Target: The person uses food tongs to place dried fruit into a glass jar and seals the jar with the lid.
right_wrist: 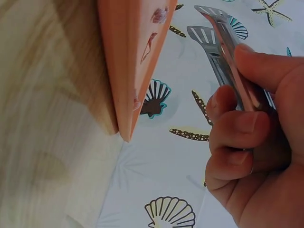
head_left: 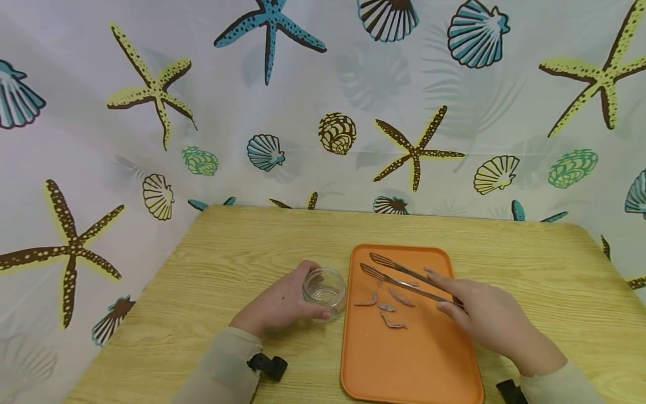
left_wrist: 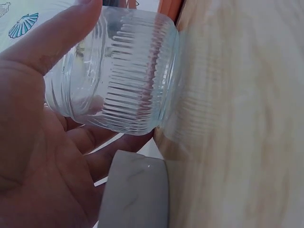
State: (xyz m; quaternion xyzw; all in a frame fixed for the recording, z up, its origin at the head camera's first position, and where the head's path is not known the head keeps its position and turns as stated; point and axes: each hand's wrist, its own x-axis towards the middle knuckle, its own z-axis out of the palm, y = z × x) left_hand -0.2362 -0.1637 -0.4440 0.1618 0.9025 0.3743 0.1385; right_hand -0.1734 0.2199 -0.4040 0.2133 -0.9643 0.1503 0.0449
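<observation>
My left hand holds an uncovered clear glass jar beside the left edge of an orange tray. In the left wrist view, the ribbed jar stands upright on the wood, thumb on one side and fingers on the other. My right hand grips metal tongs by the handle. The slotted tips are apart above the far part of the tray, with nothing visibly pinched between them. Several small, thin, greyish curled pieces, which look like dried fish, lie loose on the tray under the tongs.
The tray lies lengthwise on a light wood-grain table. Behind and beside the table hangs a white cloth printed with shells and starfish. Black straps sit at both wrists.
</observation>
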